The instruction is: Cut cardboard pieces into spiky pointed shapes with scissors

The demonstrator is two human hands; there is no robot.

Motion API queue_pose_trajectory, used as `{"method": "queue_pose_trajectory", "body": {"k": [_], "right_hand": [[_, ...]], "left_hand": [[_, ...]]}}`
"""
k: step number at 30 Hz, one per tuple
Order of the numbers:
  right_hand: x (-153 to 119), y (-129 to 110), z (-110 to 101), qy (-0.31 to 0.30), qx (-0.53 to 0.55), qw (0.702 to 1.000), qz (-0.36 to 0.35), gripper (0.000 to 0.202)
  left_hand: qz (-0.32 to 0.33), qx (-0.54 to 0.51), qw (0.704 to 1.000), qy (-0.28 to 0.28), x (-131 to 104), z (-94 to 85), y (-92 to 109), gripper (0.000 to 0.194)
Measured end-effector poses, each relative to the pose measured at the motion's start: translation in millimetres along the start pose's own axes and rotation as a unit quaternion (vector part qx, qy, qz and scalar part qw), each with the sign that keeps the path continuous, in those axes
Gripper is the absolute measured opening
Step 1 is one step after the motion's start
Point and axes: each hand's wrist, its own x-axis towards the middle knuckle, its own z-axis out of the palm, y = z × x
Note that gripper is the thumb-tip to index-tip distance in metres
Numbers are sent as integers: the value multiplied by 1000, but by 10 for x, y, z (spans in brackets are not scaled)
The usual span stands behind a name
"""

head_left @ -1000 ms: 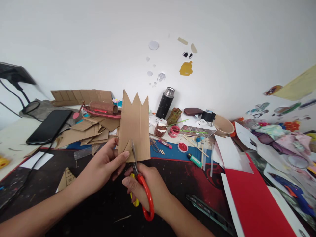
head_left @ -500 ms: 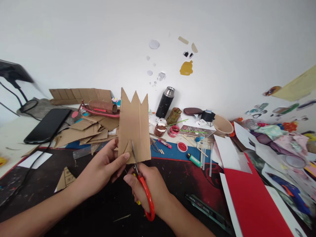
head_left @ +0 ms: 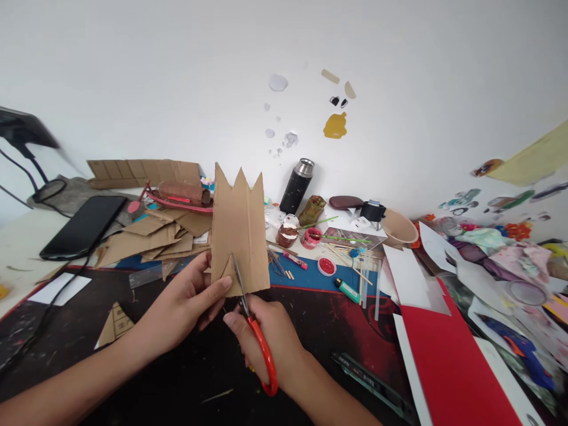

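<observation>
An upright piece of brown cardboard (head_left: pixel 242 231) has a zigzag top edge with three points. My left hand (head_left: pixel 190 296) pinches its lower left corner, thumb in front and fingers behind. Red-handled scissors (head_left: pixel 261 349) are in my right hand (head_left: pixel 270 331), just below the cardboard. Their blades point up across the front of its lower part, beside a slanted cut near my left thumb. The far blade is partly hidden.
Cardboard scraps (head_left: pixel 142 242) and a red model boat (head_left: pixel 181 198) lie at the back left. A black flask (head_left: pixel 297 186), paint jars (head_left: pixel 311 238) and sticks stand or lie behind. A green cutter (head_left: pixel 370 381) and red card (head_left: pixel 452 361) are at right.
The cardboard has shifted slightly left and down in view. The scissors have turned slightly, their tips a little further left. Both hands keep their hold.
</observation>
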Motion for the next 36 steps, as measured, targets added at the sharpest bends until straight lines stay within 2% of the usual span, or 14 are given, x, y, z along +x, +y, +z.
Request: {"method": "queue_pose_trajectory", "body": {"k": [22, 36], "right_hand": [[2, -1, 18, 22, -37, 999, -10, 35], [37, 24, 40, 41, -37, 998, -23, 28]], "left_hand": [[10, -19, 1000, 7, -2, 14, -7, 51], [-33, 10, 998, 46, 12, -65, -58, 57]]}}
